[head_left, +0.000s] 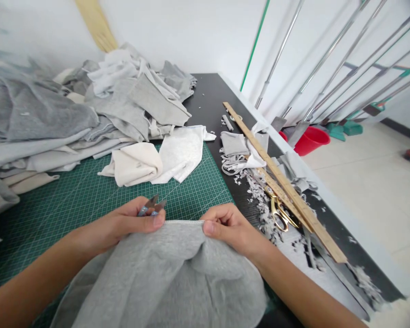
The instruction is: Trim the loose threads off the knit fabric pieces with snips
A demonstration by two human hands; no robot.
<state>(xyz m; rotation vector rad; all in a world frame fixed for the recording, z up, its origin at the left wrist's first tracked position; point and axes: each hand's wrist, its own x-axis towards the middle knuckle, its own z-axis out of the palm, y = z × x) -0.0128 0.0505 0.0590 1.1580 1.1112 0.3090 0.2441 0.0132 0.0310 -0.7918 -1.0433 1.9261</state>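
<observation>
A piece of grey knit fabric (177,273) hangs toward me, its stitched top edge stretched between both hands. My left hand (136,221) is closed, pinching the left end of that edge under the thumb. It also holds a pair of thread snips (152,207), whose short dark blades stick up past the fingers with the tips apart. My right hand (225,225) pinches the right end of the edge between thumb and bent fingers. The hands are a short way apart, above a green cutting mat (208,187).
Grey and white fabric pieces (119,91) are heaped at the back left. A folded cream piece (136,164) lies on the mat. To the right are a wooden ruler (276,173), gold-handled scissors (280,214) and fabric scraps (256,191). A red bucket (312,140) stands on the floor.
</observation>
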